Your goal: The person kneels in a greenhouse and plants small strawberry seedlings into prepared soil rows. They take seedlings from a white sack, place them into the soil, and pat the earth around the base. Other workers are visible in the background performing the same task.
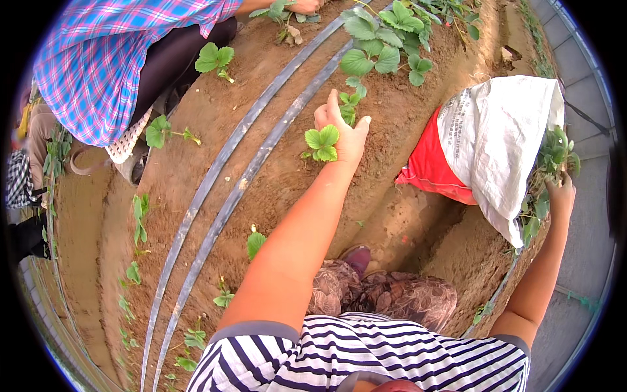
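My left hand (pixel 345 134) is over the soil bed, thumb and index finger spread apart. A small strawberry seedling (pixel 349 109) shows between them, its base hidden. Beside my left wrist is another strawberry seedling (pixel 322 143), its leaves partly overlapping the wrist. Far to the right, my right hand (pixel 561 195) has its fingertips on a bunch of strawberry seedlings (pixel 556 152). That bunch lies against the far side of a white and red woven sack (pixel 509 132), which bears printed writing.
Two dark drip-irrigation tapes (pixel 267 144) run along the soil bed (pixel 274 196). Larger strawberry plants (pixel 374 44) grow ahead, and loose seedlings (pixel 159 131) lie left of the tapes. A co-worker in a plaid shirt (pixel 112 63) crouches at upper left. A furrow (pixel 416 230) surrounds my shoe (pixel 357 259).
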Motion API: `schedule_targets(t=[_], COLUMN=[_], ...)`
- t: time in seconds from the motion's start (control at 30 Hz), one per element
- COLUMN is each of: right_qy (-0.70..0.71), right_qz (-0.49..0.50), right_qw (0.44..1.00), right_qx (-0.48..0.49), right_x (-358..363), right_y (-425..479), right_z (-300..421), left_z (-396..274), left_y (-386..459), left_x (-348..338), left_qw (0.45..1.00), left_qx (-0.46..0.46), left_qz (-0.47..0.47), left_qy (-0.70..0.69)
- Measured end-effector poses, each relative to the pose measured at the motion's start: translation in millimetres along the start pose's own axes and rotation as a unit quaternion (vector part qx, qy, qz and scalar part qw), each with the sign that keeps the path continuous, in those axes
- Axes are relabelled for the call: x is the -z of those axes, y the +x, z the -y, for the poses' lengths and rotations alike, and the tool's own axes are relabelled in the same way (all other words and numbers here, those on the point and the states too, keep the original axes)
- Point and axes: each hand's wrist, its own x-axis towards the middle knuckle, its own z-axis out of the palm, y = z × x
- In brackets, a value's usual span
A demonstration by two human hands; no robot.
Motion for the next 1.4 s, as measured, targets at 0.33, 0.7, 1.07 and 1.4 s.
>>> schedule_targets(t=[0.33, 0.7, 1.07, 1.4], right_qy=[0.477, 0.416, 0.271, 0.332], right_qz=[0.411, 0.407, 0.397, 0.517], right_qw=[0.749, 0.769, 0.827, 0.758], right_qx=[0.207, 0.264, 0.290, 0.220], right_x=[-75.9, -125.6, -128.4, -119.6], right_y=[-164.7, -175.8, -164.6, -157.4], right_z=[253.8, 374.6, 368.7, 365.1], left_z=[15.0, 21.5, 25.0, 24.8], left_y=[11.5, 10.3, 10.5, 11.4], left_x=[10.2, 10.6, 10.4, 5.7], left_qw=[0.994, 0.995, 0.949, 0.998], left_qx=[0.030, -0.001, 0.107, -0.018], left_qz=[-0.017, -0.034, 0.010, -0.022], left_qy=[-0.107, -0.093, -0.296, -0.054])
